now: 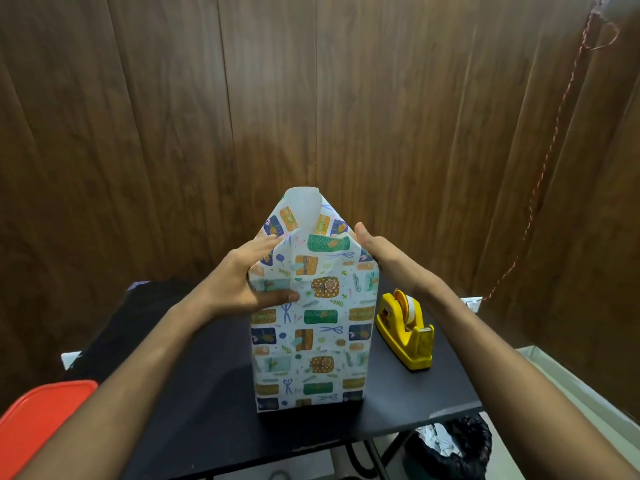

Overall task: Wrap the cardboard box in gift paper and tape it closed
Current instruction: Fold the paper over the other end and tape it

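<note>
box upright on desk, wrapped, between my palms | left hand grip flat, thumb pinning side fold | right hand grip flat, creasing far flap | white paper top unfolded above | tape dispenser just right, within reach

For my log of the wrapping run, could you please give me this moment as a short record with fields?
box: upright on the black table, wrapped in gift paper
top end: paper flaps folded in, one white flap standing up, untaped
left hand: flat on the left side, thumb on the front
right hand: flat on the right side near the top
tape dispenser: yellow, right of the box, untouched
</note>
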